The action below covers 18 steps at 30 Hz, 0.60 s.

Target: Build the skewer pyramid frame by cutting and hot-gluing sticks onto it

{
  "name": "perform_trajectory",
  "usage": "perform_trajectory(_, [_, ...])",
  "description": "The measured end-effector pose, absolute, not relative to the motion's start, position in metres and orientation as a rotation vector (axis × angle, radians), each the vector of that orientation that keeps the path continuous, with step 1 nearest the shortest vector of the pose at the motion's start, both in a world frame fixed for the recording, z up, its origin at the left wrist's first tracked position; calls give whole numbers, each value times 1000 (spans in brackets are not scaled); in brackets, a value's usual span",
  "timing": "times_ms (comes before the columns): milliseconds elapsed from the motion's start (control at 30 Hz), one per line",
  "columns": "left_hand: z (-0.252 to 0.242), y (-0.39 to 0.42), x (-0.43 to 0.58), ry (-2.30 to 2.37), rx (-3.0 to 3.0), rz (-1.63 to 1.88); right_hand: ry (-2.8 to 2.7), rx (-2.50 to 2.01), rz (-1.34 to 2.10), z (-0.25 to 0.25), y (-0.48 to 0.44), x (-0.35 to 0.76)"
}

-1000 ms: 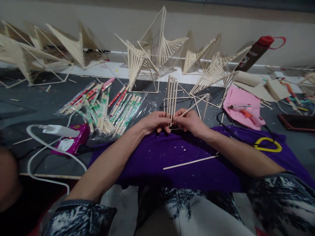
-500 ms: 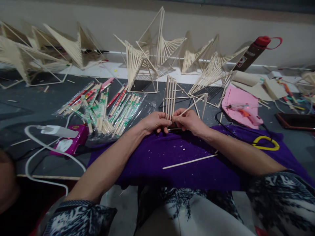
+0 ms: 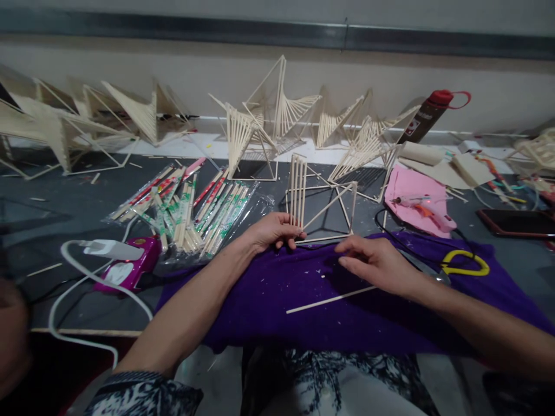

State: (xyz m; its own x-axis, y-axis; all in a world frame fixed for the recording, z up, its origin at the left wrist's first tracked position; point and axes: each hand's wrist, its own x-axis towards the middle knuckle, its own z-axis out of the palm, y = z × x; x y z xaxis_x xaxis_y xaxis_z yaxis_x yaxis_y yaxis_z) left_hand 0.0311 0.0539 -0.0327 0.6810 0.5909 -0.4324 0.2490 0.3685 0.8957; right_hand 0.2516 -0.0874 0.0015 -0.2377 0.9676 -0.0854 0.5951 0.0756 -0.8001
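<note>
My left hand (image 3: 277, 230) pinches the lower corner of a small frame of thin wooden sticks (image 3: 329, 211), where several upright sticks stand side by side. The frame rests at the back edge of a purple cloth (image 3: 260, 306). Apart from the frame, my right hand (image 3: 379, 263) hovers over the cloth with its fingers loosely spread and nothing in them. Below it, one loose wooden stick (image 3: 325, 301) lies on the cloth. To the right, a glue gun (image 3: 425, 214) rests on a pink sheet (image 3: 396, 179), and yellow-handled scissors (image 3: 466, 263) lie on the cloth.
Packets of wrapped chopsticks (image 3: 186, 214) lie left of the frame. A magenta power strip (image 3: 130, 263) with a white plug and cable is further left. Twisted stick models (image 3: 243, 138) line the wall. A bottle (image 3: 422, 118) and a phone (image 3: 515, 222) are at the right.
My right hand has let go of the frame and moved right and toward me. My left hand still holds the corner. The camera view has tilted up.
</note>
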Motion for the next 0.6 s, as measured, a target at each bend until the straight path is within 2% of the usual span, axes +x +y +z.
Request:
perform_trajectory(200, [-33,54,31,856,1215,261,-1817,-1624,1002,4,-103,282])
perform_trajectory(433, [-34,54,31,863,1241,271,-2126,-1446,489,-2,-68,250])
perform_trajectory(600, [-35,54,31,841,1237,289,-2200,-1359,182,35,-51,235])
